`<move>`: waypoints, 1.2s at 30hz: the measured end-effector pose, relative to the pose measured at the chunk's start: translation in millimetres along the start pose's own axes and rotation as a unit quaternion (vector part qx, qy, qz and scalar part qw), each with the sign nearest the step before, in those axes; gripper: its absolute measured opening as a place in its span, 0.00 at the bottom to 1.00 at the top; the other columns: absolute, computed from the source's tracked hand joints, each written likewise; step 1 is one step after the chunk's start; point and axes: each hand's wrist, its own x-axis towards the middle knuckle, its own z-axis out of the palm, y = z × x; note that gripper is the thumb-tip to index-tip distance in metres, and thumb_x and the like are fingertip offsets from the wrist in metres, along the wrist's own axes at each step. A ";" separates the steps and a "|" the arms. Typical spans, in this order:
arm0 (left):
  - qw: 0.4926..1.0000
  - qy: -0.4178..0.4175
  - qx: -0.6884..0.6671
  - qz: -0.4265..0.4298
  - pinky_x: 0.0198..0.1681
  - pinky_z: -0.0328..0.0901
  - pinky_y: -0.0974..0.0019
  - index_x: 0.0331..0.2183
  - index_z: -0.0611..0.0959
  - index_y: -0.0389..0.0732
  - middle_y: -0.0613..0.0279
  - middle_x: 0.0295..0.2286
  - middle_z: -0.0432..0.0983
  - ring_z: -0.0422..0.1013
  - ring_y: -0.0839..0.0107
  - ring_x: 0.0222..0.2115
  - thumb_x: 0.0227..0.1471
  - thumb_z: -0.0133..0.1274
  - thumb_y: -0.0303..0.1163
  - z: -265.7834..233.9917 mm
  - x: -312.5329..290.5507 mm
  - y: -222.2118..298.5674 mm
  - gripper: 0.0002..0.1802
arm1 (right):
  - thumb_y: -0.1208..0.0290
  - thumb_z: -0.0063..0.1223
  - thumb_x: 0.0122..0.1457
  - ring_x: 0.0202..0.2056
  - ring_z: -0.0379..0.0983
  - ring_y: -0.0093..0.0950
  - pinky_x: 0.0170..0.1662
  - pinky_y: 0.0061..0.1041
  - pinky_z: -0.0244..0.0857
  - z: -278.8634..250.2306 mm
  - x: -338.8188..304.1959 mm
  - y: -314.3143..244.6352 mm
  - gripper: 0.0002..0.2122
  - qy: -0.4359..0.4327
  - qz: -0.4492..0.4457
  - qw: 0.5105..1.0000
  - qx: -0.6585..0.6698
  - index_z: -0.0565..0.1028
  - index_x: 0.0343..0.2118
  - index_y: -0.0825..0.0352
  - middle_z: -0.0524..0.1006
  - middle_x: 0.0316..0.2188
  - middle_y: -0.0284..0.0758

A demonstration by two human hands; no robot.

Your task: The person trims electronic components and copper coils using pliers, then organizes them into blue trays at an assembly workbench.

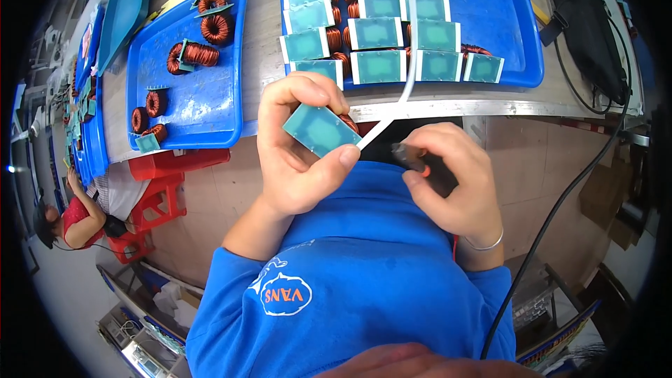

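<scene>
My left hand [276, 150] is closed on a green circuit board [322, 131], held tilted in front of the table edge. Part of a copper-wound coil [348, 123] shows behind the board. My right hand [458, 175] is closed around a small dark hand tool [411, 159] with an orange-red part; its exact kind is hard to make out. The tool's tip is to the right of the board, apart from it. A white tube [413, 28] hangs down from above and bends toward the board's right corner.
A blue tray [521, 42] carries rows of similar boards with coils. In the left blue tray [234, 91] lie several coil-and-board pieces. A black bag [584, 28] and black cable [574, 185] are at right. Red stools [162, 203] and another person [80, 220] are at left.
</scene>
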 end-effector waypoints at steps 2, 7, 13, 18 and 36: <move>1.000 0.000 0.011 0.003 0.36 0.61 0.70 0.38 0.64 0.39 0.55 0.33 0.62 0.61 0.71 0.32 0.33 0.54 0.21 -0.9 -0.8 -0.3 0.26 | 0.81 0.54 0.35 0.30 0.70 0.36 0.33 0.28 0.63 1.7 1.7 2.3 0.15 -0.009 -0.018 1.000 -0.021 0.72 0.32 0.67 0.73 0.29 0.38; 0.999 -0.015 0.029 0.007 0.35 0.62 0.71 0.37 0.64 0.38 0.55 0.32 0.62 0.61 0.72 0.32 0.32 0.53 0.20 0.9 -3.4 1.2 0.25 | 0.80 0.54 0.35 0.30 0.69 0.34 0.34 0.28 0.63 3.4 3.2 2.3 0.15 -0.025 -0.034 0.997 -0.071 0.73 0.32 0.66 0.73 0.29 0.37; 0.994 -0.035 0.086 0.049 0.33 0.62 0.72 0.36 0.65 0.37 0.55 0.32 0.62 0.62 0.73 0.31 0.32 0.54 0.20 -0.9 -0.8 -1.2 0.24 | 0.80 0.54 0.35 0.29 0.70 0.33 0.33 0.27 0.63 2.4 8.7 2.6 0.16 -0.017 -0.054 0.996 -0.073 0.74 0.32 0.65 0.73 0.27 0.36; 0.988 -0.030 0.131 0.070 0.32 0.61 0.71 0.35 0.66 0.37 0.55 0.32 0.62 0.62 0.71 0.30 0.31 0.54 0.20 2.5 4.9 0.9 0.23 | 0.80 0.54 0.34 0.26 0.70 0.32 0.29 0.26 0.64 -2.7 11.8 3.3 0.16 -0.016 -0.060 0.993 -0.096 0.74 0.32 0.65 0.73 0.25 0.35; 0.992 -0.040 0.115 -0.037 0.30 0.59 0.71 0.23 0.78 0.34 0.61 0.22 0.68 0.64 0.71 0.25 0.38 0.55 0.22 5.0 -1.1 21.9 0.04 | 0.74 0.54 0.37 0.30 0.71 0.31 0.33 0.27 0.65 -0.8 5.0 -9.8 0.14 -0.053 -0.079 0.986 -0.137 0.73 0.32 0.65 0.74 0.28 0.33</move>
